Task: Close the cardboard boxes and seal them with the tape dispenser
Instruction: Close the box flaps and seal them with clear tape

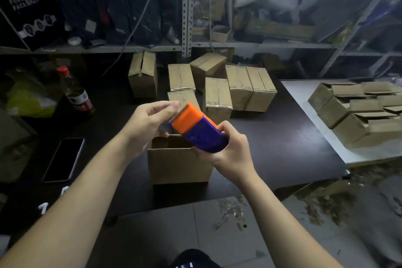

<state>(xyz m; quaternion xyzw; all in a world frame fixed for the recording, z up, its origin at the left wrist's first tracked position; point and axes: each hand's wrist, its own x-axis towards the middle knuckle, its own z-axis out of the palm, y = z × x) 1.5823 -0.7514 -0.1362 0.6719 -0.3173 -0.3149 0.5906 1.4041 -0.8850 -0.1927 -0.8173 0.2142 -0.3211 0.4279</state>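
1. The tape dispenser (pixel 195 129), an orange head on a purple body, hangs tilted just above the open cardboard box (pixel 178 164). The box stands near the front edge of the dark worktop (pixel 282 137).
2. My right hand (pixel 226 151) wraps the purple end from below, fingers and thumb clamped firmly round it.
3. My left hand (pixel 149 125) reaches in at the orange head with its fingers curved. The fingertips (pixel 174 106) are blurred, so I cannot tell whether they pinch anything or only touch.
4. Taped boxes (pixel 217 93) cluster toward the back edge.
5. A phone (pixel 64 159) lies near the left edge, with a red-capped bottle (pixel 76 91) behind it.
6. At the right edge, unsealed boxes (pixel 356 113) sit on a white board, cut off by the frame.
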